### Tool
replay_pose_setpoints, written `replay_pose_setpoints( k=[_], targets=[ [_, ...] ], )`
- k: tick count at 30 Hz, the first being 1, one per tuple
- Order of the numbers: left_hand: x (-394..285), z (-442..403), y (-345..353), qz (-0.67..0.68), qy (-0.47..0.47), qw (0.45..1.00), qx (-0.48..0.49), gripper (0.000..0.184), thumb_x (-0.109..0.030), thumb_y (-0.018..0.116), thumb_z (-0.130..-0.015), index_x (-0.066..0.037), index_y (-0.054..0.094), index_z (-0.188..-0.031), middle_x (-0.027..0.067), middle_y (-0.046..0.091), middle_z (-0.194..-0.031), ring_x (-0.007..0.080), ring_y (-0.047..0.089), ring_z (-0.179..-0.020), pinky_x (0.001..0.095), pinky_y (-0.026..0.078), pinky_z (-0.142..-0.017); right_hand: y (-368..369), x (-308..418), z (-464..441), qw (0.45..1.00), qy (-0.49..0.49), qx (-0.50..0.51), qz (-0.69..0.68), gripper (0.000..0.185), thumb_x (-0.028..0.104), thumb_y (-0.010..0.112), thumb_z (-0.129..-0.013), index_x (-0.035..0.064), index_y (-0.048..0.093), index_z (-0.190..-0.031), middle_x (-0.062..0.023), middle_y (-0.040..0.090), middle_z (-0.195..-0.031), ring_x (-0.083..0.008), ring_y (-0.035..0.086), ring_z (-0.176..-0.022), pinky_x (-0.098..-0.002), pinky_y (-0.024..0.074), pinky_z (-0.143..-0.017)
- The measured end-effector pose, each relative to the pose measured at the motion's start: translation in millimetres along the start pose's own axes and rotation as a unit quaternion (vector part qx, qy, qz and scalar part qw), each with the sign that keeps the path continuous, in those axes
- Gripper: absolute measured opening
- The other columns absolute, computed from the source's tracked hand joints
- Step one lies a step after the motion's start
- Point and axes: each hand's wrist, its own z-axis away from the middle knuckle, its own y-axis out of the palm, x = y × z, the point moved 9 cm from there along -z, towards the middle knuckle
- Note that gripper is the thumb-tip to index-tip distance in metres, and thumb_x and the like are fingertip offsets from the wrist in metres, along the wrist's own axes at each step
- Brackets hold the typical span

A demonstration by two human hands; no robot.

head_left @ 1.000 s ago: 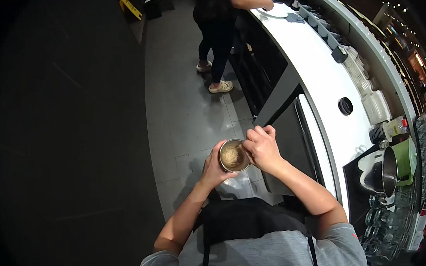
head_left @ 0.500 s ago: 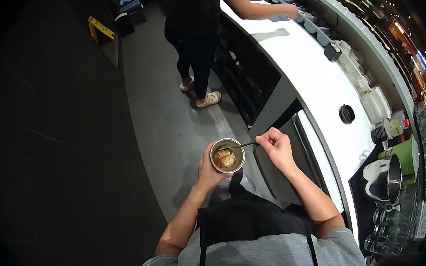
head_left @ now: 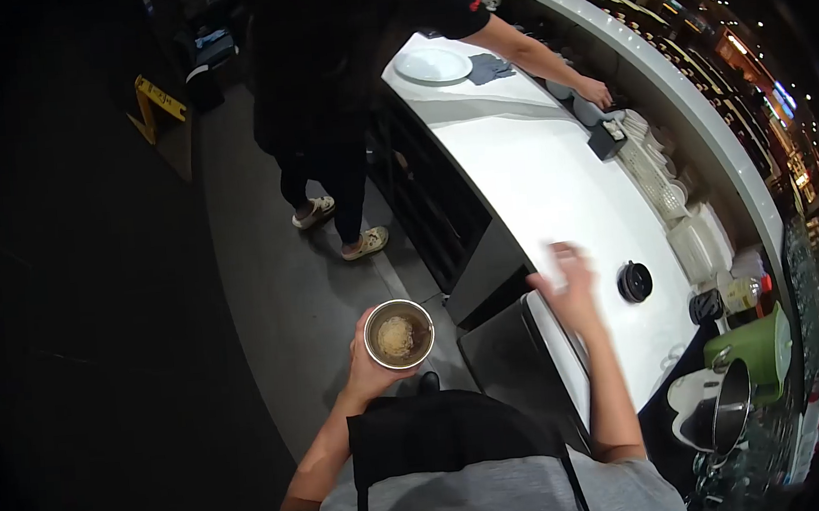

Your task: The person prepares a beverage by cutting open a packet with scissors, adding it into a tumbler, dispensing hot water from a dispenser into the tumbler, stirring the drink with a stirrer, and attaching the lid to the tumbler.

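My left hand [head_left: 365, 373] is wrapped round a stainless steel cup [head_left: 417, 319], held upright in front of my apron. Pale beige, foamy-looking contents [head_left: 395, 337] sit at its bottom. Whether the spoon is still inside the cup I cannot make out. Over the near edge of the white counter, my right hand [head_left: 571, 287] is smeared by motion, its fingers apart and nothing visible in them. Nearest to that hand is a round black lid [head_left: 635, 281] lying on the counter.
Ahead on the left, a co-worker [head_left: 340, 70] reaches across the white counter [head_left: 542, 175]. A white plate [head_left: 432, 65] and grey cloth [head_left: 491, 68] lie beside them. A green pitcher [head_left: 756, 350] and steel pitcher [head_left: 719, 409] stand at right. A yellow floor sign [head_left: 160, 104] stands far left.
My right hand has let go of the spoon and moved right, over the counter. The cup now shows lower and further left in view. The co-worker's arm reaches further along the back of the counter.
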Motion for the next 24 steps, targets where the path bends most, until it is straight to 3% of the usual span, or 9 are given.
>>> replay_pose_setpoints(
  k=[2, 4, 9, 12, 13, 17, 20, 22, 24],
  targets=[
    [2.7, -9.8, -5.9, -0.014, -0.013, 1.0, 0.012, 0.101, -0.011, 0.09, -0.046, -0.005, 0.037, -0.132, 0.0112, 0.058, -0.118, 0.0236, 0.058, -0.11, 0.0356, 0.047, -0.095, -32.0, -128.6, 5.0, 0.941, 0.18, 0.048, 0.281, 0.078, 0.052, 0.07, -0.072, 0.0172, 0.044, -0.137, -0.0225, 0.045, -0.132, -0.0392, 0.039, -0.124, -0.0519, 0.0366, -0.098],
    [1.3, -18.4, -16.5, -0.039, -0.014, 0.999, 0.011, 0.102, -0.011, 0.09, -0.045, -0.005, 0.037, -0.132, 0.0112, 0.057, -0.119, 0.0251, 0.057, -0.111, 0.036, 0.046, -0.095, -66.3, -203.9, 29.5, 0.85, 0.366, 0.138, 0.353, 0.103, 0.062, 0.074, -0.06, 0.0198, 0.031, -0.144, -0.0235, 0.03, -0.145, -0.0399, 0.029, -0.134, -0.057, 0.0314, -0.101],
    [-14.7, -34.1, -44.3, -0.112, 0.033, 0.993, 0.009, 0.103, -0.02, 0.092, -0.048, -0.004, 0.036, -0.132, 0.0124, 0.057, -0.12, 0.025, 0.056, -0.113, 0.0374, 0.046, -0.096, -58.0, -319.0, 73.8, 0.948, 0.305, 0.082, 0.025, 0.1, 0.027, 0.077, -0.057, 0.0108, 0.027, -0.142, -0.0209, 0.062, -0.111, -0.0354, 0.061, -0.1, -0.0394, 0.0489, -0.086],
    [-9.6, -43.5, -65.1, -0.103, 0.031, 0.994, -0.011, 0.103, -0.021, 0.091, -0.046, -0.007, 0.037, -0.132, 0.0137, 0.058, -0.119, 0.0301, 0.058, -0.111, 0.0384, 0.047, -0.095, -64.1, -301.0, 67.2, 0.923, 0.38, 0.041, 0.049, 0.087, 0.019, 0.072, -0.052, 0.0071, 0.039, -0.131, -0.0239, 0.062, -0.101, -0.0355, 0.063, -0.09, -0.0382, 0.0506, -0.082],
    [-7.1, -45.9, -73.7, -0.108, 0.034, 0.993, -0.014, 0.104, -0.021, 0.092, -0.046, -0.007, 0.036, -0.132, 0.0142, 0.058, -0.119, 0.0305, 0.057, -0.111, 0.039, 0.047, -0.095, -69.1, -305.7, 66.2, 0.913, 0.361, -0.021, 0.188, 0.085, 0.019, 0.071, -0.049, 0.0021, 0.04, -0.127, -0.0242, 0.061, -0.093, -0.0359, 0.062, -0.082, -0.0397, 0.0514, -0.078],
    [4.9, -55.2, -117.9, -0.086, -0.027, 0.996, -0.002, 0.105, -0.017, 0.092, -0.048, -0.004, 0.033, -0.134, 0.0114, 0.056, -0.12, 0.0235, 0.056, -0.113, 0.0366, 0.045, -0.097, -46.4, -301.1, 28.9, 0.929, 0.31, 0.08, 0.187, 0.084, 0.019, 0.07, -0.054, -0.0061, 0.033, -0.125, -0.0221, 0.06, -0.09, -0.0331, 0.061, -0.075, -0.0415, 0.0523, -0.069],
    [11.7, -66.0, -166.9, -0.016, -0.026, 0.999, -0.022, 0.105, -0.017, 0.092, -0.048, -0.005, 0.033, -0.134, 0.0111, 0.056, -0.121, 0.0237, 0.056, -0.113, 0.0369, 0.045, -0.098, -22.1, -252.4, -4.9, 0.938, 0.341, -0.012, -0.061, 0.083, 0.015, 0.07, -0.06, -0.0012, 0.03, -0.131, -0.0199, 0.06, -0.093, -0.0258, 0.061, -0.074, -0.0352, 0.0522, -0.064],
    [14.7, -71.4, -207.0, -0.008, -0.008, 0.999, -0.035, 0.103, -0.018, 0.091, -0.049, -0.007, 0.035, -0.135, 0.0115, 0.058, -0.12, 0.0255, 0.056, -0.113, 0.0375, 0.044, -0.099, 16.7, -108.2, -45.1, 0.917, 0.353, -0.001, -0.187, 0.087, 0.006, 0.065, -0.072, 0.0191, 0.022, -0.146, -0.0138, 0.06, -0.098, -0.0202, 0.061, -0.077, -0.029, 0.0512, -0.065],
    [19.3, -79.5, -247.1, -0.026, -0.011, 0.999, -0.033, 0.103, -0.017, 0.09, -0.049, -0.007, 0.035, -0.135, 0.0117, 0.057, -0.12, 0.0249, 0.056, -0.114, 0.0371, 0.044, -0.099, 80.0, 8.8, -85.9, 0.879, 0.287, 0.071, -0.375, 0.085, 0.009, 0.063, -0.071, 0.0202, 0.026, -0.146, -0.0145, 0.054, -0.115, -0.0219, 0.058, -0.095, -0.0319, 0.0507, -0.079]
  ],
)
